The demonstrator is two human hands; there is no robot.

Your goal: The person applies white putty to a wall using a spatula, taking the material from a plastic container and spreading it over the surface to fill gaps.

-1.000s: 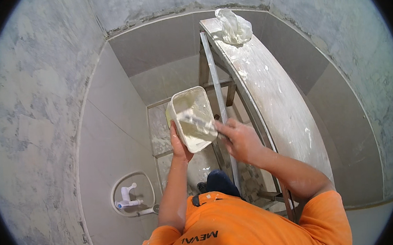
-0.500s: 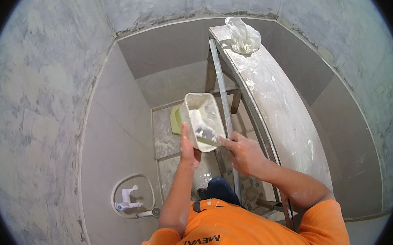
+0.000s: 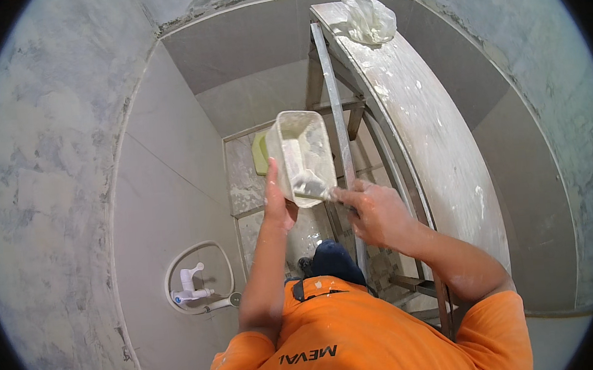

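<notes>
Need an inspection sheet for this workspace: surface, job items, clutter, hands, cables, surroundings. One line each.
Surface: long board on a stand, spotted with white smears.
Job items: pale tub, whitish paste coating its inside; scraper, its blade in the tub near the lower end.
Clutter: crumpled plastic bag on the board's far end; yellow-green object partly hidden behind the tub, kind unclear.
Hands: left hand supports the tub; right hand grips the scraper's handle.
Cables: nothing seen; a pale hose loops around the wall tap.
Surroundings: grey tiled walls, patchy plaster above them.
</notes>
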